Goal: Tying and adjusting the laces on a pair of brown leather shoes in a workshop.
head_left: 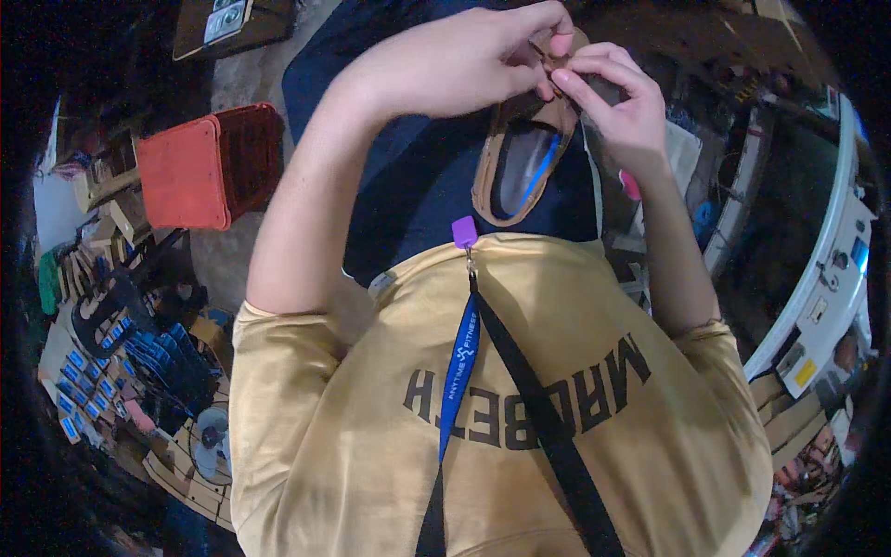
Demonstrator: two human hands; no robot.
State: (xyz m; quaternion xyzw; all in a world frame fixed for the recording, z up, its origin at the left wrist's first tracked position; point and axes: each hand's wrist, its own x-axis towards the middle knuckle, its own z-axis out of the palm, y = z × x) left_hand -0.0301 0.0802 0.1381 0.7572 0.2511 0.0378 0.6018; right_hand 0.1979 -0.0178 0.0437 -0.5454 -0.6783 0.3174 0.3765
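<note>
A tan slip-on shoe (495, 176) lies over my dark-clad lap, its opening toward my body and its toe pointing away. Inside the opening show a pale insole and a bright blue strip along the right side. Over the front of the shoe, my left hand (492, 58) reaches from the left with bent fingers pinched together. My right hand (620, 100) meets it from the right, thumb and fingers also closed in a pinch. The fingertips nearly touch each other at the shoe's upper. Whatever small part they grip there is hidden by the fingers.
A red plastic crate (186, 172) stands on the floor to the left. Farther down that side are stacked dark and blue pieces (167, 362) and a round fan-like object (212, 441). A white curved-edged machine or table (817, 278) is at the right. A lanyard with a purple tag (464, 232) hangs near the shoe.
</note>
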